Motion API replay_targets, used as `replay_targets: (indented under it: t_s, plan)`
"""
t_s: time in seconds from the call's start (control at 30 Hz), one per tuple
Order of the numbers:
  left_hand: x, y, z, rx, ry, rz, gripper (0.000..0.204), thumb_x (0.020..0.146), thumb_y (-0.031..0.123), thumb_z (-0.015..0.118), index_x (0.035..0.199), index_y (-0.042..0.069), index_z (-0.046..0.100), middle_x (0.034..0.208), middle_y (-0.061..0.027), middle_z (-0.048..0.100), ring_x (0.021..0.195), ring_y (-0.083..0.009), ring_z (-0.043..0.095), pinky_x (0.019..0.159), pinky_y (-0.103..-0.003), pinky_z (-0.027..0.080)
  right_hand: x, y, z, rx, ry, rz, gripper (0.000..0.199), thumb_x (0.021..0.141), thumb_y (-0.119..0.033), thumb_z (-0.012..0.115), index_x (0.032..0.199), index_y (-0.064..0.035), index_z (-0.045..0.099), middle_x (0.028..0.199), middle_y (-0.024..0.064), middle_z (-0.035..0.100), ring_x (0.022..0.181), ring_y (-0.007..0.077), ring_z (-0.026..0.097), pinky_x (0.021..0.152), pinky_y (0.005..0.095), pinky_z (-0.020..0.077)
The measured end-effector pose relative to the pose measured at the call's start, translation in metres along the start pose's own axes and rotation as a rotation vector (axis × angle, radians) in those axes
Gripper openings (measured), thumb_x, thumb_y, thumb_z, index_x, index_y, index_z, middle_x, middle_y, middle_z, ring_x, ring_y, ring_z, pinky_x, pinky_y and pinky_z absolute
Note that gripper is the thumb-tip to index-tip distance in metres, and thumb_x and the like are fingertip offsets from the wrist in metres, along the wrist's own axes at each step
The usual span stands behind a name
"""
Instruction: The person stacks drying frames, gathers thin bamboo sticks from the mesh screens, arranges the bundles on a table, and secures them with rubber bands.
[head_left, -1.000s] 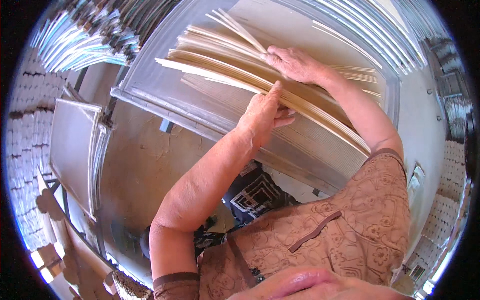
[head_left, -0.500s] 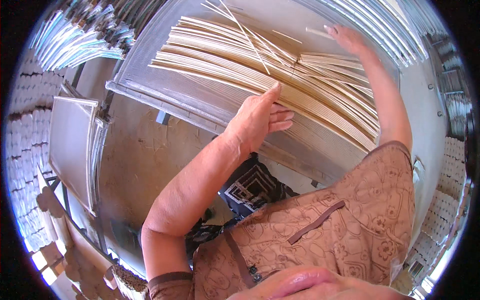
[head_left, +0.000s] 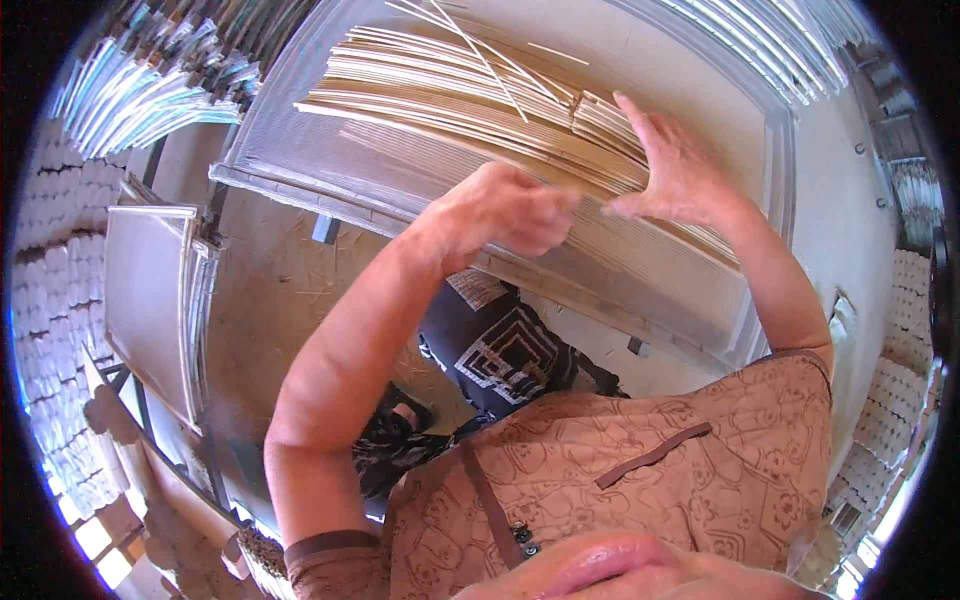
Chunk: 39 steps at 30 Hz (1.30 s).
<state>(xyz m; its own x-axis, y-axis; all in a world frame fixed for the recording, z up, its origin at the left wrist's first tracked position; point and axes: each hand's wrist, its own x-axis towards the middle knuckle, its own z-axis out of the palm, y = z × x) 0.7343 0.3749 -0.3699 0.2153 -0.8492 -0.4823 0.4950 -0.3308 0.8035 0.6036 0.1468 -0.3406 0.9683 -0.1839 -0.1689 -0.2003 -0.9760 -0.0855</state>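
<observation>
A layer of thin tan sticks lies on a framed mesh screen. My right hand is open over the right part of the sticks, thumb toward the near side and fingers stretched toward the far side. It spans a bunch of sticks whose ends show beside the fingers. My left hand hovers at the near edge of the layer, its fingers curled in. Its fingertips are blurred, and whatever they may hold is not visible. A few loose sticks cross the others at an angle.
More framed screens lean upright at the left. Stacked frames stand at the far left, others at the far right. Pale bundles line the left side. Stick scraps litter the floor.
My right hand has come from the far side, where it held a short pale stick, back over the sticks. My left hand has moved slightly left and its fingers have curled.
</observation>
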Motion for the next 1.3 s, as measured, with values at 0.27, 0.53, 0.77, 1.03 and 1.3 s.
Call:
replay_targets:
  t_s: [0.27,0.53,0.77,1.03,1.3]
  plan:
    - [-0.008,0.027,-0.05,1.697,0.462,0.873,0.109,0.06,0.034,0.09,0.15,0.013,0.031,0.148,-0.0156,0.042,0.136,-0.0337,0.039,0.112,-0.045,0.035,0.001,-0.023,0.013,-0.142,0.046,0.093,0.116,0.071,-0.049,0.078,0.157,-0.0155,0.009,0.133,0.0288,0.047,0.125,0.0436,0.047,0.107,0.0562,0.0364]
    - [0.078,0.062,-0.094,1.845,0.254,0.833,0.129,0.051,0.057,0.086,0.155,0.018,0.021,0.153,-0.0165,0.036,0.146,-0.0369,0.023,0.122,-0.05,0.016,0.028,-0.018,0.021,-0.157,0.096,0.093,0.109,0.07,-0.042,0.077,0.156,-0.0117,0.015,0.12,0.0291,0.057,0.114,0.0429,0.056,0.097,0.0549,0.0437]
    - [0.097,0.072,-0.095,1.867,0.255,0.787,0.107,0.061,0.063,0.082,0.143,0.007,0.043,0.137,-0.0177,0.052,0.135,-0.0365,0.041,0.116,-0.047,0.029,0.063,-0.018,0.015,-0.18,0.063,0.213,0.09,0.071,-0.042,0.076,0.139,0.0043,0.041,0.108,0.0279,0.066,0.102,0.0407,0.066,0.088,0.0488,0.0515]
    - [0.11,0.074,-0.075,1.989,0.487,0.635,0.086,0.067,0.07,0.073,0.119,0.003,0.059,0.113,-0.0163,0.064,0.11,-0.0334,0.061,0.101,-0.046,0.043,0.089,-0.01,0.005,-0.123,0.005,0.248,0.06,0.075,-0.04,0.074,0.11,0.004,0.054,0.087,0.0232,0.07,0.091,0.0374,0.069,0.083,0.0451,0.0527]
    - [0.1,0.086,-0.058,2.032,0.596,0.253,0.078,0.078,0.074,0.06,0.115,0.005,0.065,0.108,-0.008,0.069,0.104,-0.0229,0.064,0.088,-0.042,0.042,0.114,-0.007,-0.005,-0.078,0.011,0.273,0.061,0.072,-0.04,0.074,0.113,0.0024,0.058,0.1,0.0214,0.07,0.099,0.0346,0.067,0.088,0.043,0.0516]
